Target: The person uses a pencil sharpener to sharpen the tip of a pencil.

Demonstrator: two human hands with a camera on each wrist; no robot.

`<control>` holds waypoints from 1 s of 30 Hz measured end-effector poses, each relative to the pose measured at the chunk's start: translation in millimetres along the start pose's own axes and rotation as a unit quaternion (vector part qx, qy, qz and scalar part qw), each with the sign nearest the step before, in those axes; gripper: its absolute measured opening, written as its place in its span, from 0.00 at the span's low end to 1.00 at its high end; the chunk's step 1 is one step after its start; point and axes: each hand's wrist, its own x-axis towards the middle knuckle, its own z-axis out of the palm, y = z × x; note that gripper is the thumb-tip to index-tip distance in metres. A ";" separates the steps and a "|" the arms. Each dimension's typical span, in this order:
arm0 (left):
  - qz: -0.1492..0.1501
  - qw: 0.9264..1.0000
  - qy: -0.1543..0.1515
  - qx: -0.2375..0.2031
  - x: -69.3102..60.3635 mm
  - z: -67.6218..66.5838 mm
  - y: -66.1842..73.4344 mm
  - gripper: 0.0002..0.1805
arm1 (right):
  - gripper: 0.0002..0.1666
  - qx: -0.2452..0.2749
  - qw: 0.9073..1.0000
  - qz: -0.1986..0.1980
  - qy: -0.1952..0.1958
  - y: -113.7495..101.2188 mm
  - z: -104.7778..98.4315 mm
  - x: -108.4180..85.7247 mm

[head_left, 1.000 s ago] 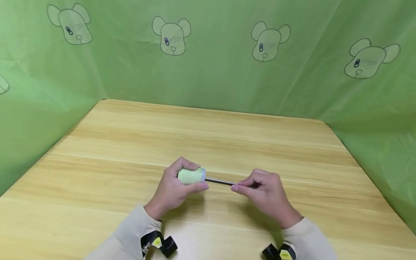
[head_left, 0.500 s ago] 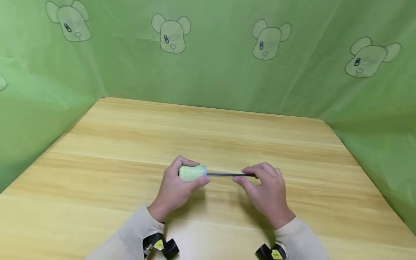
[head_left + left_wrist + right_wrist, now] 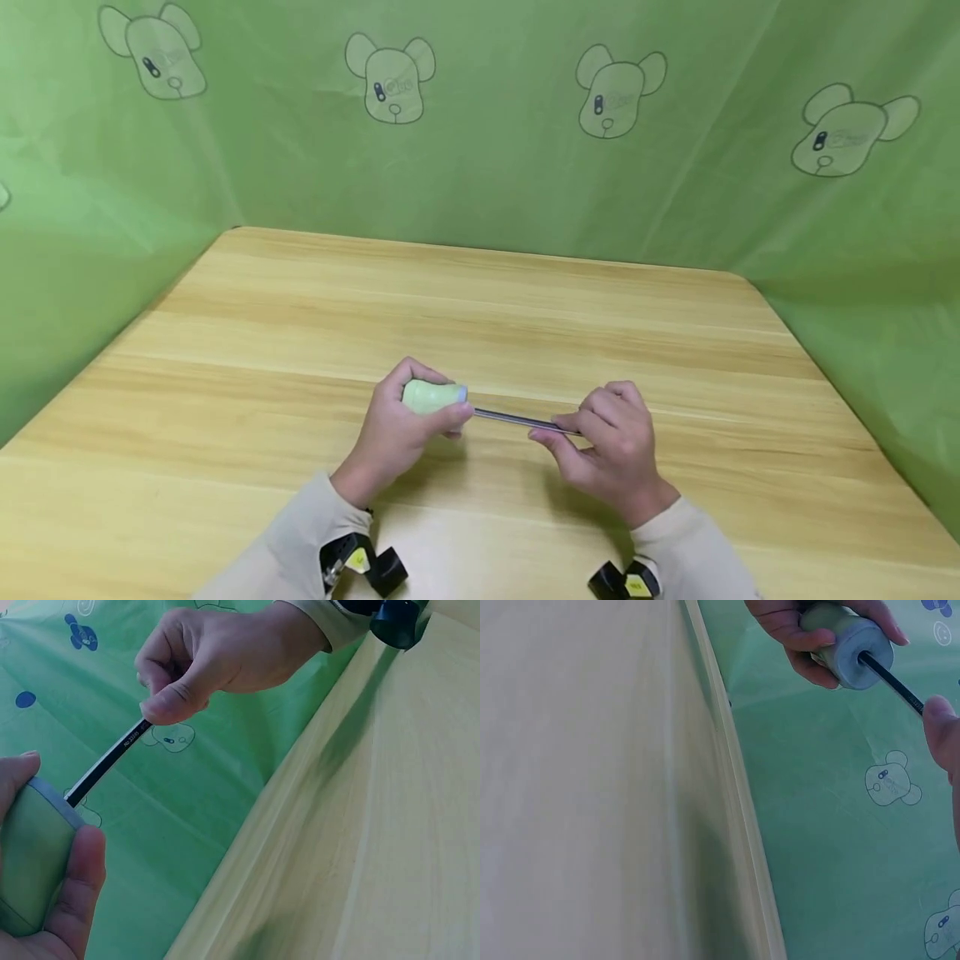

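In the head view my left hand [image 3: 392,433] grips a pale green, barrel-shaped pencil sharpener [image 3: 429,397] above the table, thumb on the near side. Its blue-grey end faces right, and a dark pencil [image 3: 513,417] enters the hole there, as the right wrist view shows of the sharpener end [image 3: 862,656]. The pencil's far part is pinched between thumb and fingers of my right hand [image 3: 615,446]. Printed lettering shows on the pencil [image 3: 112,760] in the left wrist view. The pencil tip is hidden inside the sharpener.
A light wood-grain table [image 3: 480,325] lies beneath both hands. Green cloth [image 3: 495,183] printed with bear-like heads hangs around its back and sides. Black wrist cameras [image 3: 386,572] sit at both sleeves.
The right hand rolled upward, levelling the pencil, then came back down, its knuckles now turned higher than at first. The pencil slants down to the right again. The left hand shifted slightly left.
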 end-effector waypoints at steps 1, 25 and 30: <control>-0.001 1.000 -0.002 0.002 -0.1 -0.2 -0.5 0.20 | 0.29 0.004 1.000 0.001 -0.006 -0.1 0.0 0.0; 0.021 0.997 0.028 0.069 -2.2 3.1 -1.3 0.19 | 0.30 0.055 0.984 0.159 -0.050 1.6 -4.9 -8.7; -0.002 0.999 0.025 0.041 -1.9 2.8 0.4 0.19 | 0.29 0.099 0.990 0.096 0.038 -2.1 -1.2 2.4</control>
